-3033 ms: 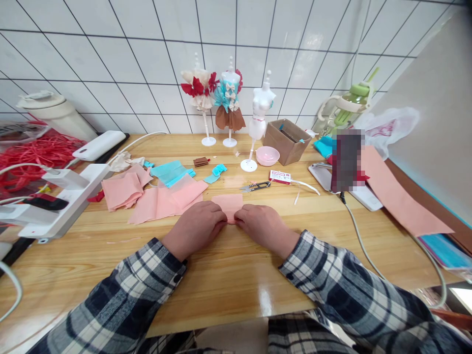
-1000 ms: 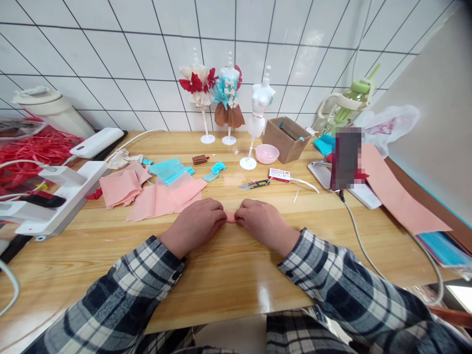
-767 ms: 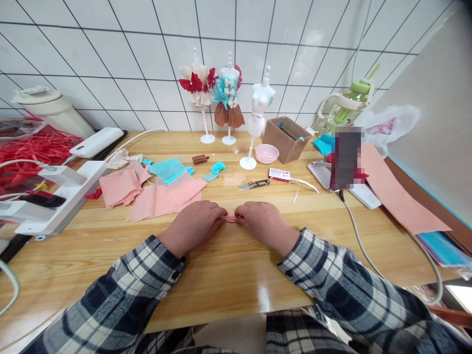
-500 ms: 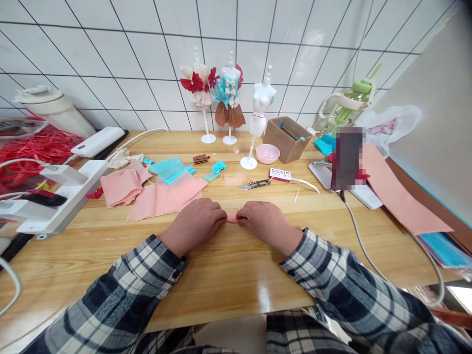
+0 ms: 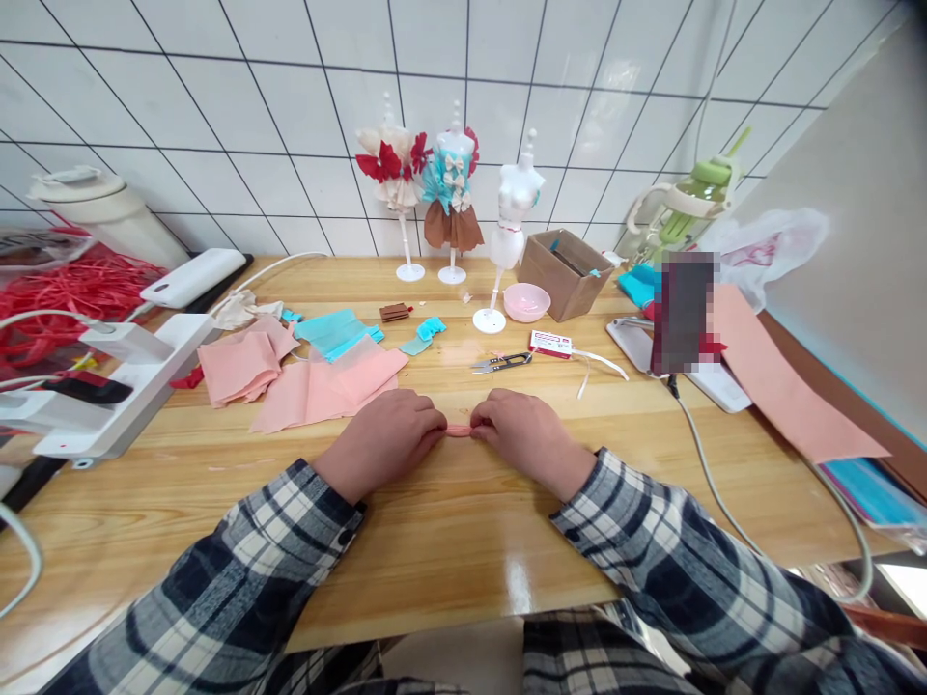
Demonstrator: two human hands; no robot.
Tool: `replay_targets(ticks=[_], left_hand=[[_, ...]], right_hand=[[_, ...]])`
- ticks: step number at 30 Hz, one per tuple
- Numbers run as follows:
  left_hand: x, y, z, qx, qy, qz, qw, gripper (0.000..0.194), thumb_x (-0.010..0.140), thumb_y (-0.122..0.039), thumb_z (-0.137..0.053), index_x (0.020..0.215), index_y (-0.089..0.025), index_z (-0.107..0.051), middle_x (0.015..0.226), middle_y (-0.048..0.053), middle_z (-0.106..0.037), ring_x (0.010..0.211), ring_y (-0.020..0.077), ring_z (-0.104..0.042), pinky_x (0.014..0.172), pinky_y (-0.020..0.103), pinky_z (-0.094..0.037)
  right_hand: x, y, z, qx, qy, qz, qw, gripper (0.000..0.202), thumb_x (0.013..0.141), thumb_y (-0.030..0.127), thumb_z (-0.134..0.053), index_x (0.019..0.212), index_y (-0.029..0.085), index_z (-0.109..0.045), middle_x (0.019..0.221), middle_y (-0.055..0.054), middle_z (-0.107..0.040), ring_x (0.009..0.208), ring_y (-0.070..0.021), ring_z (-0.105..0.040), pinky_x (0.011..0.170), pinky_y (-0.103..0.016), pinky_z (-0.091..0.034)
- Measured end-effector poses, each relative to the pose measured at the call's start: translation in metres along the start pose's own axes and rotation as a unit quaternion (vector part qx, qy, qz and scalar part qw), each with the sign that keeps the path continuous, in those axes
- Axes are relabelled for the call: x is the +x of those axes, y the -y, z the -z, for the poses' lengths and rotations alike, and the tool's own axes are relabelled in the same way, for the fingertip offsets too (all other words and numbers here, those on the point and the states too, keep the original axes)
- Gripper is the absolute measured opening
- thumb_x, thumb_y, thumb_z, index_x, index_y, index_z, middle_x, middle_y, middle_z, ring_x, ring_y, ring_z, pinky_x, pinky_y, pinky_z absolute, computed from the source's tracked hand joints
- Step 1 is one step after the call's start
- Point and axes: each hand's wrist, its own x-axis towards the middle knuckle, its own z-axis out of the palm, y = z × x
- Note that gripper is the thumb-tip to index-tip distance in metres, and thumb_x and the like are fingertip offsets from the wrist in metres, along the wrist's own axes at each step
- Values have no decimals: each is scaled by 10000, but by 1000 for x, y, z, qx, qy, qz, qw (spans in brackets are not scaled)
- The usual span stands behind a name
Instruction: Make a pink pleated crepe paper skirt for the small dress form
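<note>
A narrow folded pink strip [image 5: 459,430] spans the small gap between my two hands, low over the wooden table [image 5: 435,550]. My left hand [image 5: 387,434] pinches its left end, and my right hand [image 5: 525,436] pinches the right end. Both hands have their fingers closed, palms down. Pink sheets [image 5: 325,388] lie just beyond my left hand, with a light blue piece [image 5: 337,333] partly under them. Black thread snips [image 5: 503,363] rest beyond my right hand, beside a red and white card [image 5: 550,344].
Two dressed mini mannequins [image 5: 453,193] and a bare white one [image 5: 511,227] stand at the back near a pink bowl [image 5: 526,302] and a cardboard box [image 5: 565,275]. A power strip [image 5: 137,386] is at left, a phone [image 5: 685,314] at right.
My right hand has shifted slightly to the right, so a little more of the pink strip shows between the hands. My left hand has hardly moved.
</note>
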Motion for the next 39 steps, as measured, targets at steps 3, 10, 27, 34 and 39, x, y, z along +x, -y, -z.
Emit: replay_targets(ticks=[3, 10, 27, 34, 39], left_hand=[[0, 0, -2, -10, -1, 2, 1000, 308, 946, -273, -425, 859, -174, -702, 835, 76, -691, 803, 236, -625, 744, 368, -435], [-6, 17, 4, -210, -56, 137, 966, 415, 909, -480, -470, 1097, -157, -651, 996, 95, -680, 891, 237, -609, 776, 343, -449], [0, -7, 0, -805, -99, 182, 556, 509, 760, -367, -752, 1215, -188, -609, 1242, 108, -658, 1081, 250, -631, 853, 318, -510], [5, -11, -7, -692, -115, 214, 680, 580, 630, -254, -841, 1140, -127, -597, 1139, 126, -687, 1019, 257, -645, 891, 365, -491], [5, -13, -8, -706, -125, 190, 671, 635, 646, -289, -827, 1200, -149, -549, 1218, 131, -652, 1095, 275, -617, 906, 384, -497]], right_hand=[[-1, 0, -4, -2, -5, 8, 1000, 158, 904, 298, -580, 917, 257, -732, 918, -25, -686, 835, -185, -652, 652, -272, -408], [1, -8, -7, -63, -90, 46, 993, 193, 973, 261, -464, 977, 232, -655, 1008, -31, -660, 754, -152, -635, 587, -260, -371], [-1, -16, -2, -59, -209, 49, 975, 240, 1004, 273, -403, 984, 210, -633, 850, -38, -700, 746, -165, -633, 630, -271, -355], [1, -8, 5, 75, -182, 4, 980, 185, 976, 274, -483, 953, 205, -653, 890, -20, -730, 794, -152, -656, 681, -234, -389], [2, -9, 2, 115, -201, 4, 973, 144, 940, 250, -539, 907, 198, -669, 845, -13, -733, 757, -148, -654, 660, -227, -386]])
